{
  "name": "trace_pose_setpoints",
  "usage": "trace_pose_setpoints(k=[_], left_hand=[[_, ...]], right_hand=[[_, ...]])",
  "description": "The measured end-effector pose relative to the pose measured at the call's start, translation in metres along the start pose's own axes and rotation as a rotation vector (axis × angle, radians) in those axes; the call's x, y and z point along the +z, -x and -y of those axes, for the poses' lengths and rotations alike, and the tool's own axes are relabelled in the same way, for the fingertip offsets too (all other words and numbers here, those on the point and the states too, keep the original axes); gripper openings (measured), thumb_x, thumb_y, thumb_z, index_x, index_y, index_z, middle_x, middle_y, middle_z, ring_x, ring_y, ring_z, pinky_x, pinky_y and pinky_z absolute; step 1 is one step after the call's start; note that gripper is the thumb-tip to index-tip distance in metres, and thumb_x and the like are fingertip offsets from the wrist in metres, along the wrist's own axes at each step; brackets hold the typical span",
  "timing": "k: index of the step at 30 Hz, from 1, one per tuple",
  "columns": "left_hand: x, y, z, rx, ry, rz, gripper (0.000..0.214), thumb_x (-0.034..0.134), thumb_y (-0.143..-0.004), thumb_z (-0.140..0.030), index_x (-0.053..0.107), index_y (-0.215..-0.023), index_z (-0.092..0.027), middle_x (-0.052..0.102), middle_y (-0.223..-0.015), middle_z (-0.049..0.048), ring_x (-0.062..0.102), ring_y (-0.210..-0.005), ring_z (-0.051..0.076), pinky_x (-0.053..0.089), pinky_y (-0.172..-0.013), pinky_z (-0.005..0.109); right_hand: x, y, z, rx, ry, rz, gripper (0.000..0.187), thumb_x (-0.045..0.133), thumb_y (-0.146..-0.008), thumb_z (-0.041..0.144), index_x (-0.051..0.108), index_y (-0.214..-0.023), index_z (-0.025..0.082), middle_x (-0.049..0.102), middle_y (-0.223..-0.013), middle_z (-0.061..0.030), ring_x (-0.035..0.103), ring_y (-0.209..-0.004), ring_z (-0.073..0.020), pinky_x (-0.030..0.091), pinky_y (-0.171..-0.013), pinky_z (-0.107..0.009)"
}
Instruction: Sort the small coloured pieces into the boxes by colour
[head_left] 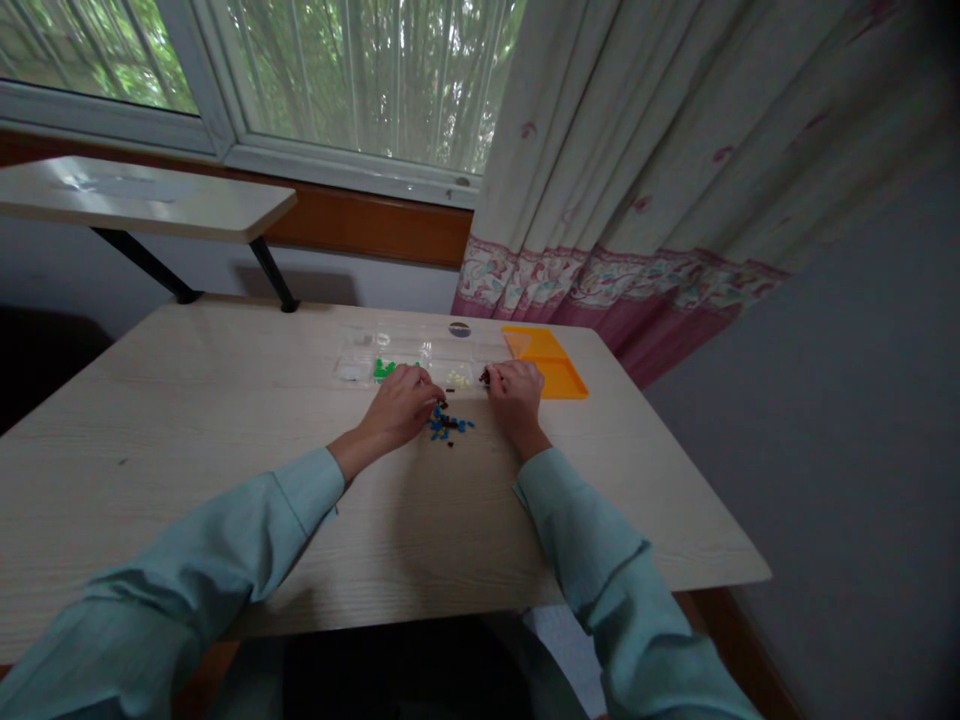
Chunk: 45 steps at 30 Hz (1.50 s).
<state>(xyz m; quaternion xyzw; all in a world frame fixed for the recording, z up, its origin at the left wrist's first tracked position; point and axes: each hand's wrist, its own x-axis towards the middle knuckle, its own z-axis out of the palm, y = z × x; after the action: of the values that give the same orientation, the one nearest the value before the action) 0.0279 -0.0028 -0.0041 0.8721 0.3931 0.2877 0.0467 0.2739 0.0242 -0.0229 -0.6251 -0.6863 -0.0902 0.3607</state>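
Observation:
A small heap of blue and dark brown pieces (448,425), like tiny toy bricks, lies on the table. My left hand (401,408) is at its upper left edge, thumb and fingers closed on a small brown piece (443,404). Just beyond is a clear compartment box (352,350); green pieces (384,369) and pale yellow pieces (458,380) sit in separate compartments. At the box's right end my right hand (517,392) has its fingers curled closed around small dark brown pieces (484,378); the fingers partly hide them.
An orange tray (566,380) lies right of the box, beside my right hand. A raised shelf (150,200) on black legs stands at the back left. Behind the table (225,400) are a window and a long curtain (600,200); a wall is on the right.

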Motion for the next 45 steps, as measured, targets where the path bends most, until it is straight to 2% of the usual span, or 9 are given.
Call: trace_pose_setpoints(k=[4, 14, 20, 24, 30, 35, 38, 45], left_hand=[[0.004, -0.009, -0.006, -0.029, -0.041, 0.022, 0.022, 0.062, -0.084, -0.017, 0.073, -0.101, -0.025, 0.057, -0.106, 0.0084, 0.047, -0.103, 0.026, 0.041, -0.09, 0.042], [0.006, -0.013, -0.003, -0.015, -0.084, 0.032, 0.012, 0.064, -0.087, -0.025, 0.075, -0.091, -0.024, 0.058, -0.104, 0.0084, 0.047, -0.102, 0.026, 0.04, -0.089, 0.042], [0.008, -0.015, -0.008, -0.097, -0.135, 0.015, 0.015, 0.073, -0.081, -0.037, 0.073, -0.084, -0.022, 0.058, -0.101, 0.0092, 0.047, -0.103, 0.029, 0.04, -0.086, 0.044], [0.011, -0.018, -0.014, -0.146, -0.155, 0.021, 0.014, 0.075, -0.078, -0.035, 0.073, -0.079, -0.021, 0.059, -0.099, 0.0103, 0.048, -0.103, 0.031, 0.04, -0.085, 0.046], [0.015, -0.021, -0.022, -0.153, -0.167, 0.009, 0.007, 0.07, -0.08, -0.026, 0.071, -0.078, -0.019, 0.059, -0.098, 0.0114, 0.049, -0.101, 0.031, 0.04, -0.083, 0.046], [0.016, -0.018, -0.025, -0.117, -0.198, 0.025, 0.012, 0.062, -0.086, -0.023, 0.07, -0.081, -0.017, 0.06, -0.099, 0.0127, 0.049, -0.101, 0.03, 0.041, -0.082, 0.045], [0.016, -0.016, -0.023, -0.093, -0.222, 0.035, 0.016, 0.056, -0.09, -0.023, 0.07, -0.085, -0.016, 0.06, -0.101, 0.0135, 0.049, -0.101, 0.03, 0.041, -0.082, 0.045], [0.023, -0.015, -0.012, -0.086, -0.208, 0.026, 0.018, 0.055, -0.092, -0.026, 0.07, -0.088, -0.016, 0.06, -0.1, 0.0137, 0.049, -0.101, 0.03, 0.041, -0.083, 0.045]], right_hand=[[-0.001, 0.001, 0.001, 0.002, 0.011, 0.031, 0.027, 0.048, -0.096, 0.031, 0.073, -0.092, 0.021, 0.071, -0.095, -0.006, 0.053, -0.098, -0.0219, 0.032, -0.091, -0.038], [0.0, 0.002, 0.005, -0.042, -0.027, -0.013, 0.026, 0.05, -0.095, 0.032, 0.073, -0.088, 0.021, 0.071, -0.092, -0.005, 0.054, -0.095, -0.0215, 0.034, -0.09, -0.037], [0.002, 0.002, 0.005, -0.03, -0.049, -0.01, 0.026, 0.05, -0.095, 0.033, 0.072, -0.088, 0.022, 0.071, -0.092, -0.0047, 0.053, -0.096, -0.0213, 0.032, -0.091, -0.037], [-0.001, 0.002, 0.007, -0.038, -0.044, -0.011, 0.027, 0.05, -0.095, 0.034, 0.072, -0.086, 0.022, 0.071, -0.091, -0.0051, 0.054, -0.095, -0.0217, 0.033, -0.09, -0.037], [-0.002, 0.002, 0.008, -0.045, -0.043, -0.005, 0.027, 0.05, -0.095, 0.034, 0.072, -0.086, 0.022, 0.071, -0.091, -0.0048, 0.054, -0.095, -0.0218, 0.034, -0.09, -0.037], [-0.002, 0.002, 0.008, -0.052, -0.039, 0.002, 0.027, 0.05, -0.095, 0.035, 0.072, -0.086, 0.022, 0.071, -0.091, -0.0043, 0.055, -0.095, -0.0215, 0.034, -0.09, -0.036], [-0.003, 0.003, 0.011, -0.063, -0.04, 0.018, 0.028, 0.05, -0.096, 0.035, 0.072, -0.085, 0.022, 0.071, -0.091, -0.0047, 0.055, -0.095, -0.0212, 0.034, -0.089, -0.036], [-0.003, 0.004, 0.011, -0.083, -0.051, -0.004, 0.027, 0.051, -0.095, 0.035, 0.073, -0.087, 0.022, 0.072, -0.092, -0.0047, 0.056, -0.094, -0.021, 0.035, -0.088, -0.036]])
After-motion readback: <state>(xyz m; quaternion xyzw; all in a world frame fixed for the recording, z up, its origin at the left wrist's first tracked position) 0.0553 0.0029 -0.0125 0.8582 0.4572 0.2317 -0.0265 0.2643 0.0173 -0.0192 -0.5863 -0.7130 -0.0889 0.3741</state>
